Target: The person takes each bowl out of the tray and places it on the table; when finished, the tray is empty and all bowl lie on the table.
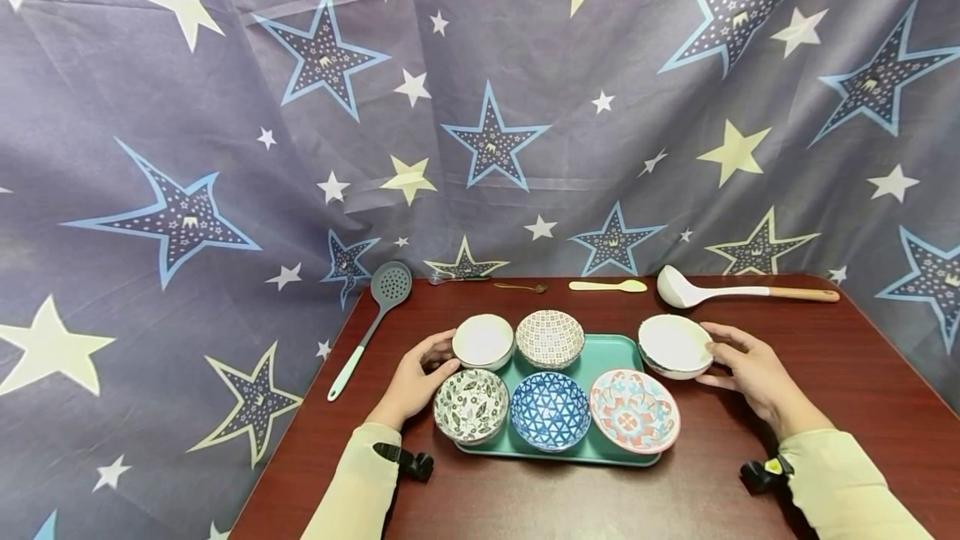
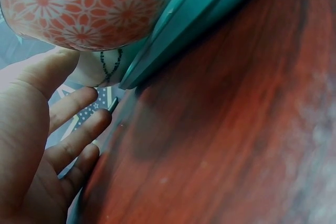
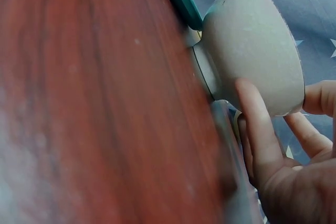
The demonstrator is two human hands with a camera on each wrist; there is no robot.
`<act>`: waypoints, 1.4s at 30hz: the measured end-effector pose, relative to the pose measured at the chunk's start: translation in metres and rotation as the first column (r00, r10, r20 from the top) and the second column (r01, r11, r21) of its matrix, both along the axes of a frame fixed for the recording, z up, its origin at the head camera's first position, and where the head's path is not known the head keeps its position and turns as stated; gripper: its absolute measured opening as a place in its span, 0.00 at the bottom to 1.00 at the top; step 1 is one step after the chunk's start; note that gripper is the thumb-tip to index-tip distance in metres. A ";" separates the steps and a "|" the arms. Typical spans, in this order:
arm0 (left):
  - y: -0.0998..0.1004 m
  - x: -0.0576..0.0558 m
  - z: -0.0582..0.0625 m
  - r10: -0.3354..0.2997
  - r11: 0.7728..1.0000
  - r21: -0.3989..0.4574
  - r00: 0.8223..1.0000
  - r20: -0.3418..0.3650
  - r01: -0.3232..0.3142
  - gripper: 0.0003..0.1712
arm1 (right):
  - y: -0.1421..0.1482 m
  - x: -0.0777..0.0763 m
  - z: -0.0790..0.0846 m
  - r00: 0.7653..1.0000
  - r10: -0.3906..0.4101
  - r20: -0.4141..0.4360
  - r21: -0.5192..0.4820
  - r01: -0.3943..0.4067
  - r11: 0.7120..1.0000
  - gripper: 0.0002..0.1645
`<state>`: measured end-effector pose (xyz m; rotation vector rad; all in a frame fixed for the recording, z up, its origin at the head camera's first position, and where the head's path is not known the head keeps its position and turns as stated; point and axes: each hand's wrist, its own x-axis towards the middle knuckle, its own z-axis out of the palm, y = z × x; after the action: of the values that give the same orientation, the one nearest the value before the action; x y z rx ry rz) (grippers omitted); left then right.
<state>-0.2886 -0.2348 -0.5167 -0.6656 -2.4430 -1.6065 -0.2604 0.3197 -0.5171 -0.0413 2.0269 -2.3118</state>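
Observation:
My right hand (image 1: 750, 369) grips a white bowl (image 1: 675, 342) at the tray's right end, thumb over its rim and fingers along its side. In the right wrist view this bowl (image 3: 257, 51) has a cream outside with a small red and blue floral mark. My left hand (image 1: 417, 379) touches the left side of another white bowl (image 1: 482, 342) at the back left of the green tray (image 1: 611, 350), its fingers loosely spread. Right in front of it sits a leaf-patterned bowl (image 1: 471, 407), whose orange, white-flowered outside (image 2: 84, 9) shows in the left wrist view.
The tray also bears a lattice-patterned bowl (image 1: 550, 340), a blue triangle-patterned bowl (image 1: 551, 412) and a red-and-blue floral bowl (image 1: 636, 412). A grey skimmer (image 1: 391, 285) lies at the left. Along the back edge are a ladle (image 1: 682, 288), a yellow spoon (image 1: 607, 285) and smaller utensils.

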 end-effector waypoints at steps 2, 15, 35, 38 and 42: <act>0.000 0.000 0.000 -0.002 1.000 0.002 1.000 0.002 0.002 0.30 | 0.000 0.001 0.000 1.000 -0.001 -0.001 0.003 0.001 1.000 0.22; 0.000 -0.001 -0.001 -0.009 1.000 0.010 1.000 -0.006 0.009 0.30 | -0.002 0.002 -0.001 1.000 0.007 -0.013 -0.003 -0.007 1.000 0.23; -0.001 -0.001 -0.003 -0.020 1.000 0.017 1.000 -0.022 0.020 0.30 | -0.001 -0.004 0.010 0.984 -0.090 -0.157 0.341 0.139 0.930 0.30; -0.001 -0.002 -0.004 -0.023 0.999 0.022 0.999 -0.026 0.024 0.30 | -0.002 -0.006 0.018 0.955 -0.126 -0.267 0.516 0.253 0.818 0.28; -0.002 -0.003 -0.004 -0.021 1.000 0.022 1.000 -0.020 0.022 0.30 | -0.005 -0.010 0.030 0.938 -0.145 -0.315 0.543 0.304 0.783 0.25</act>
<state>-0.2920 -0.2370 -0.5203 -0.7029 -2.4093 -1.6242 -0.2707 0.3149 -0.4870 -0.0694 2.9469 -1.7382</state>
